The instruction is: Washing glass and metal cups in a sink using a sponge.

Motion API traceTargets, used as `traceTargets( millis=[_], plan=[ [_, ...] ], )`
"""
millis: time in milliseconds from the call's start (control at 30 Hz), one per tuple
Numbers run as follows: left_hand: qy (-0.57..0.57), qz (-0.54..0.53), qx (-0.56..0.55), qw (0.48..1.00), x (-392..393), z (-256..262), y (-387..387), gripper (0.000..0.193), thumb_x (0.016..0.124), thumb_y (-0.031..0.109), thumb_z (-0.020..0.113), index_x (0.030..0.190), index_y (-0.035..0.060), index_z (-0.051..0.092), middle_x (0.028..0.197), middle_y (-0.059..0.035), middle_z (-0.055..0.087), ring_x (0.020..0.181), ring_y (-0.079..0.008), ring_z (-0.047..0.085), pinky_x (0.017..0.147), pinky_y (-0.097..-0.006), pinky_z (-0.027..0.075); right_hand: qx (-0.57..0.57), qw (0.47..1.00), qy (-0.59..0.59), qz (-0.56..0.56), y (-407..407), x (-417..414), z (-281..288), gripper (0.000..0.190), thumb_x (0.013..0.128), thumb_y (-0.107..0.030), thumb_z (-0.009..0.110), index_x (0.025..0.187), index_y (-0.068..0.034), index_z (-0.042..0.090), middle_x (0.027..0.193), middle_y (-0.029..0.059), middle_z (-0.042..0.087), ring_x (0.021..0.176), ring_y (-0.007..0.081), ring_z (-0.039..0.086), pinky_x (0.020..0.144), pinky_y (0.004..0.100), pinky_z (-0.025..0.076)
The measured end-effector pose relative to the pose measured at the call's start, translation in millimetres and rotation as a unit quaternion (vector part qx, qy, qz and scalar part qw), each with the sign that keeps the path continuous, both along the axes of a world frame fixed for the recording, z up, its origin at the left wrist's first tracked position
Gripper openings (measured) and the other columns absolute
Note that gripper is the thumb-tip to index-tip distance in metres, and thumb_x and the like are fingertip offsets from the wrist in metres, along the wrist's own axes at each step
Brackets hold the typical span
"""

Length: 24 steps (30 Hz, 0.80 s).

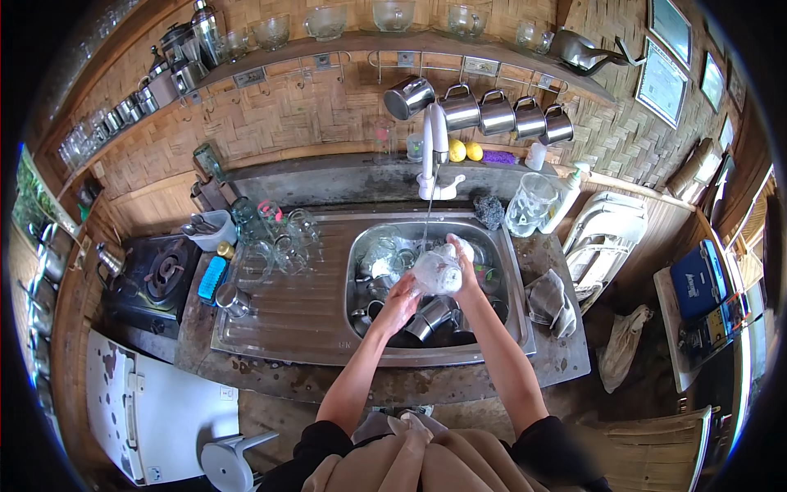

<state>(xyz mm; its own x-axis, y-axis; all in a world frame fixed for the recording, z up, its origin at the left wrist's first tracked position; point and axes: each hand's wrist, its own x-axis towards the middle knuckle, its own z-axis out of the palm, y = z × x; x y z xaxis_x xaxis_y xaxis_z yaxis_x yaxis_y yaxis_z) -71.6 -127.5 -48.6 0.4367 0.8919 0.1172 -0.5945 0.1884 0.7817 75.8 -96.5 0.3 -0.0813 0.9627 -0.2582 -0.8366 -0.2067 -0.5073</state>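
Observation:
A clear glass vessel (438, 275), coated in white suds, is held over the steel sink basin (522, 307). My left hand (401, 302) grips its near left side. My right hand (464, 265) wraps its right side, with white foam about the fingers; whether a sponge is under that foam I cannot tell. A thin stream of water falls from the white faucet (435, 132) just behind the vessel. Steel mugs (428, 320) and wet glassware (384, 255) lie in the basin below my hands, partly hidden by them.
Glass mugs (289, 252) and one steel mug (233, 299) stand on the ribbed drainboard (301, 307). Near its left edge lies a blue brush (213, 280). A soapy glass pitcher (532, 203), a dark scouring pad (489, 212) and a grey cloth (551, 302) are right of the basin. Steel mugs (498, 114) hang behind.

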Motion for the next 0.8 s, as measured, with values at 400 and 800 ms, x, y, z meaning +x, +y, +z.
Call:
traceTargets(
  millis=[400,800],
  plan=[
    [0.083,-0.055,-0.13,0.987,16.4,50.8,-5.5,0.08,0.07,0.017,0.068,0.132,0.0189,0.018,0.124,-0.0079,0.036,0.112,-0.0211,0.04,0.086,-0.0393,0.044,0.128,0.792,-0.541,-0.252,-7.2,-18.3,23.0,0.028,0.084,-0.025,0.052,0.092,0.002,0.053,0.082,0.0076,0.055,0.076,0.0143,0.047,0.072,0.0284,0.038],
    [0.382,0.155,0.343,0.844,-3.3,45.9,1.5,0.087,0.053,0.013,0.075,0.126,0.0039,0.028,0.12,-0.0151,0.043,0.109,-0.0307,0.044,0.088,-0.035,0.039,0.393,0.583,-0.707,0.071,-28.8,-0.3,50.1,0.029,0.071,-0.016,0.058,0.094,-0.001,0.052,0.096,0.0175,0.052,0.091,0.0353,0.049,0.079,0.0396,0.039]
  ],
)
